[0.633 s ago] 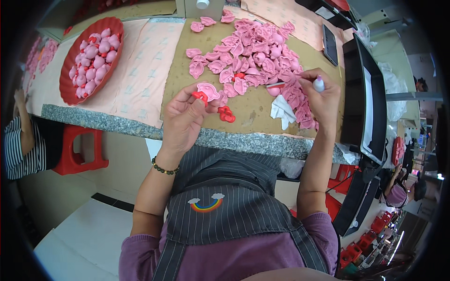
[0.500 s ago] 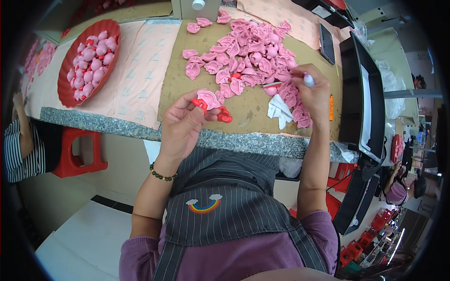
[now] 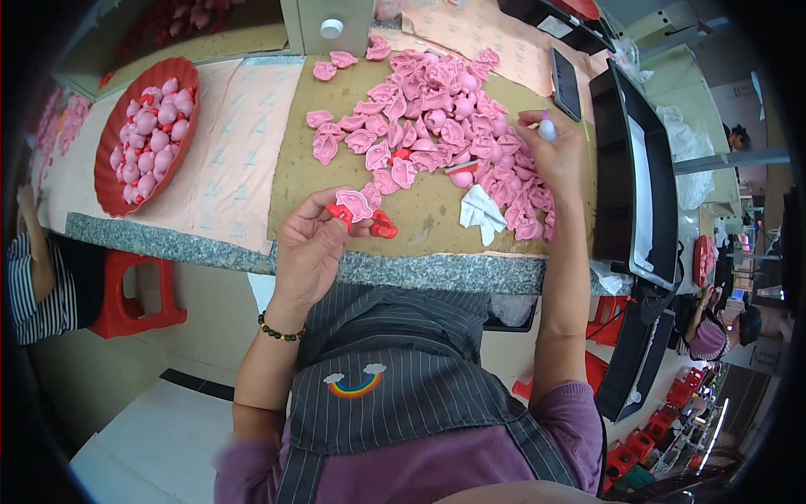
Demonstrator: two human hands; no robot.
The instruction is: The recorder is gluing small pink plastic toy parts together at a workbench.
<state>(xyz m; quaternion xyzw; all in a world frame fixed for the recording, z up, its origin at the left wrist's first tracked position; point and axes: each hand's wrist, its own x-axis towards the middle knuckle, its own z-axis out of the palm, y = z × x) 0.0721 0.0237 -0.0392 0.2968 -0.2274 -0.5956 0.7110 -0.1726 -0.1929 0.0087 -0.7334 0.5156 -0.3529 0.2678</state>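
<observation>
My left hand [image 3: 309,245] is raised over the near edge of the work mat, its fingers closed on a hollow pink plastic shell half [image 3: 354,204]. A small red plastic piece [image 3: 340,212] sits by the thumb, and another red piece [image 3: 384,224] sticks out past the fingertips. At the right of the mat, my right hand [image 3: 557,158] grips a small white squeeze bottle [image 3: 547,130] with a thin purple tip. That hand is beside a heap of pink shell halves [image 3: 428,109]. Some rounded pink pieces lie among them.
A crumpled white cloth [image 3: 482,214] lies near the heap. Far left stands a red scalloped bowl [image 3: 107,189] of pink and red pieces. A phone [image 3: 566,84] and a black tray [image 3: 611,168] are at the right. Another person's striped sleeve [image 3: 54,290] shows at left.
The whole view has shifted, with the table lower and further left. The bottle in my right hand has turned so that its purple tip points away from me. My left hand still holds the shell half.
</observation>
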